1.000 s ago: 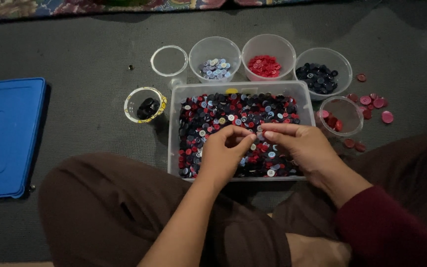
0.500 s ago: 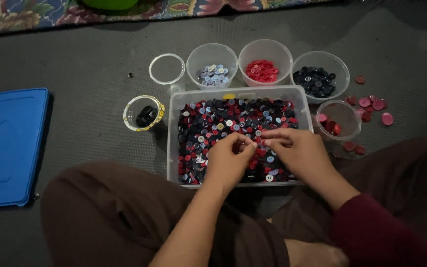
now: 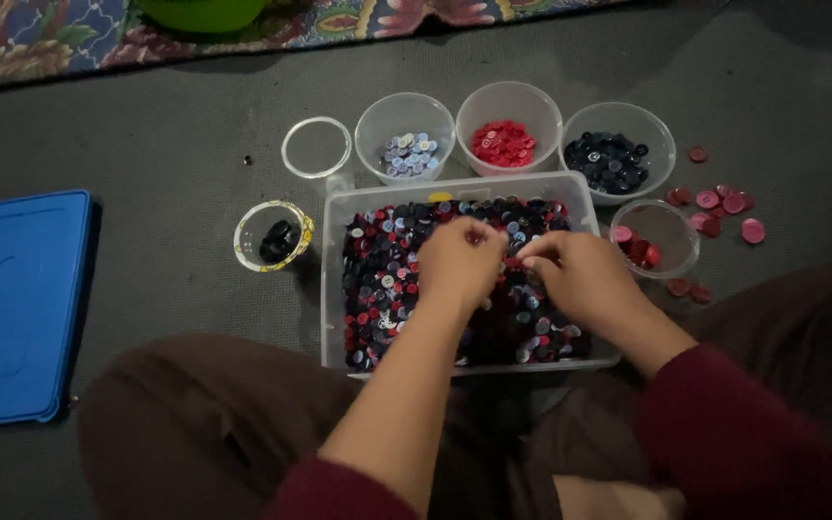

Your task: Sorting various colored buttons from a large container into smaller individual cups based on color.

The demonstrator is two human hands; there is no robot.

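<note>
A clear plastic bin (image 3: 331, 289) full of mixed dark blue, red and white buttons (image 3: 382, 279) sits on the grey floor in front of my crossed legs. Both my hands are inside it. My left hand (image 3: 457, 268) reaches to the far middle, with its fingertips pinched together on a dark red button. My right hand (image 3: 582, 277) lies beside it, its curled fingertips down among the buttons; whether they hold one is hidden.
Behind the bin stand bowls of pale buttons (image 3: 404, 137), red buttons (image 3: 507, 125) and dark buttons (image 3: 618, 149). Around it are a small bowl with red buttons (image 3: 655, 238), loose pink buttons (image 3: 724, 205), an empty clear ring (image 3: 317, 147), a yellow-rimmed cup (image 3: 273, 236) and a blue lid (image 3: 16, 303).
My hands were together near the bin's middle. They have since parted, and my left hand has reached toward the far side. The view has tilted up slightly.
</note>
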